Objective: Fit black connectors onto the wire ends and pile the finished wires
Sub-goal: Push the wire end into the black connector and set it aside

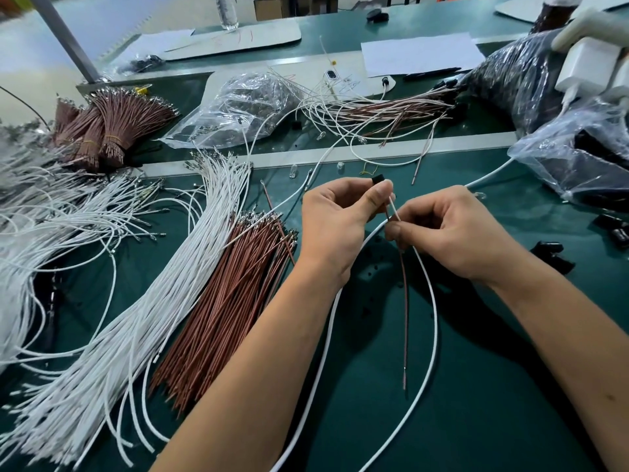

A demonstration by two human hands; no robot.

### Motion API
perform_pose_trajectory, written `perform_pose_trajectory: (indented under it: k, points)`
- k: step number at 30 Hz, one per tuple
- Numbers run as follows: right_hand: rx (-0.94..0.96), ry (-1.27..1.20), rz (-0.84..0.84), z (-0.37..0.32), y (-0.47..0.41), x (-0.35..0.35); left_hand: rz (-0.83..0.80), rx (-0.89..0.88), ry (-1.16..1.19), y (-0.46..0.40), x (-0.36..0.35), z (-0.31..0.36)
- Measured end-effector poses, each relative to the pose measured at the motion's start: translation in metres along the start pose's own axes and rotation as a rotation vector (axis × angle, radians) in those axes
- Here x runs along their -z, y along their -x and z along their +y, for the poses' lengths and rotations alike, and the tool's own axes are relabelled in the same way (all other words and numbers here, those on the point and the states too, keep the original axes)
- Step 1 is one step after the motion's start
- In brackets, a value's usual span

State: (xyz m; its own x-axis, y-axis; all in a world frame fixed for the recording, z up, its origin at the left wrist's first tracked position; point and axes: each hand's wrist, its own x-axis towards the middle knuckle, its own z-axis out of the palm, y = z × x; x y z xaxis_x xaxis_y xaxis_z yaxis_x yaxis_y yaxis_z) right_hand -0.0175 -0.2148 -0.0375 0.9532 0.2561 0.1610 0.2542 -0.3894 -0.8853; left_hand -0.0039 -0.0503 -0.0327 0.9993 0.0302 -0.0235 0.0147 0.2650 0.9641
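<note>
Two bare forearms reach over a green counter (476,420). The right hand (452,233) pinches a white wire (434,318) and a brown wire (405,301) together; both hang toward the viewer. The left hand (335,216) pinches a black connector (377,180) at its fingertips, just above the wire ends. Left of the hands lie a brown bundle (231,301) and a white bundle (153,301). Loose connectors (551,253) lie to the right. Farther right, a clear bag (578,158) holds black parts. Behind, a pile (384,109) of wires with black connectors fitted lies beside another clear bag (238,103) whose contents are unclear.
</note>
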Motion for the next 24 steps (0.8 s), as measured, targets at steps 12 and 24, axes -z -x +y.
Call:
perform_pose_trajectory:
  k: [12,24]
  points:
    - [0.034,0.029,0.085,-0.001,0.0,-0.011,-0.011,0.035,0.068,0.001,0.005,0.009]
    - [0.029,-0.055,0.179,0.0,0.003,-0.016,-0.005,0.099,0.167,0.003,-0.003,0.006]
